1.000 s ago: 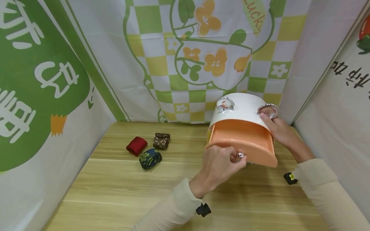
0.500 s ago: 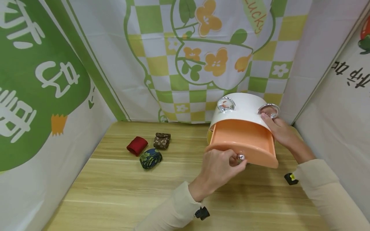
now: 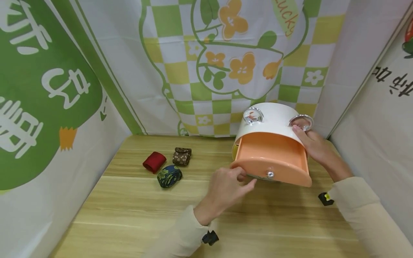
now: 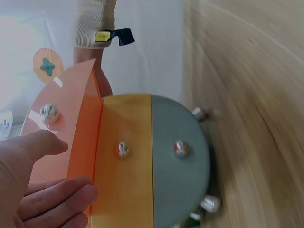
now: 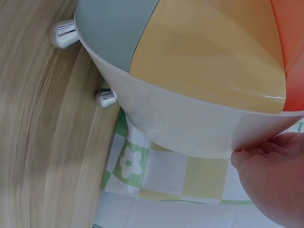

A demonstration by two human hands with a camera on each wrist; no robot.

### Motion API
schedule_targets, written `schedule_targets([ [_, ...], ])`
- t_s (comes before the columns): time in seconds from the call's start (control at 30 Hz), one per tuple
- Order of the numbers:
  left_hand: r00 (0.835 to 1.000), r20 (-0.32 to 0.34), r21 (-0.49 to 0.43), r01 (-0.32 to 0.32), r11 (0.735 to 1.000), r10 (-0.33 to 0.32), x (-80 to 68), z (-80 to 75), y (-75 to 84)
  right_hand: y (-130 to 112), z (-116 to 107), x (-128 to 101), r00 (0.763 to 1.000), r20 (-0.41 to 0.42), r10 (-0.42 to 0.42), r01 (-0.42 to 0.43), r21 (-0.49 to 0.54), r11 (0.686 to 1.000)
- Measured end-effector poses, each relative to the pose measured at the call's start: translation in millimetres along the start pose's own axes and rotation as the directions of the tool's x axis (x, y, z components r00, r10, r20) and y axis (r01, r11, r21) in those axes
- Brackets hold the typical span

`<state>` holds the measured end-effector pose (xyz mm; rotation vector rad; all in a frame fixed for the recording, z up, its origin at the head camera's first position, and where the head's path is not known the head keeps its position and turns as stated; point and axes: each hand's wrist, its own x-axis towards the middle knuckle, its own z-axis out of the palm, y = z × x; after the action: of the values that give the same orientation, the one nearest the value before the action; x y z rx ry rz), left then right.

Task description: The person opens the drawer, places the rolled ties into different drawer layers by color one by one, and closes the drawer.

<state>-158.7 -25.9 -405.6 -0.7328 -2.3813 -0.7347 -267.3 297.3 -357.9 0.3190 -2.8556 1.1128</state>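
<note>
While the left hand hovers just off the drawer, fingers loosely curled and pinching nothing, the knob sits free right beside it. Looks like light, stiff, smooth plastic, so I'd guess it slides easily; the knob is the obvious place to grab. The box stands near the tabletop's far right corner, and the right hand steadies its top, fingers pressed flat by a ring. Three small rolls lie toward the far left. The head view hides the lower drawers; the left wrist view shows a yellow one and a grey one, plus chrome feet in the right wrist view.
</note>
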Motion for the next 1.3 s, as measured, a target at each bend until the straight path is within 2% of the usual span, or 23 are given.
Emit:
schedule_targets([
  [0.3,0.992,0.015,0.034,0.125,0.992,-0.126,-23.8,-26.1,-39.2,0,-1,-1,1.000,0.003,0.007,-0.007,0.012,1.000],
  [0.7,0.963,0.007,0.172,0.266,0.948,-0.271,-48.5,-74.7,-108.5,-1,-1,-2,1.000,0.002,0.008,-0.008,0.020,1.000],
  [0.87,0.939,0.021,0.218,0.330,0.918,-0.343,-55.5,-96.4,-142.6,-1,-1,-1,1.000,0.006,0.023,-0.023,0.032,0.999],
  [1.13,0.868,0.080,0.220,0.464,0.858,-0.489,-66.0,-122.0,-204.3,0,-2,-2,1.000,0.014,0.016,-0.016,0.021,1.000],
  [1.3,0.853,0.087,0.234,0.484,0.843,-0.514,-74.3,-124.5,-233.4,-3,-2,-3,1.000,0.010,-0.001,0.001,0.023,1.000],
])
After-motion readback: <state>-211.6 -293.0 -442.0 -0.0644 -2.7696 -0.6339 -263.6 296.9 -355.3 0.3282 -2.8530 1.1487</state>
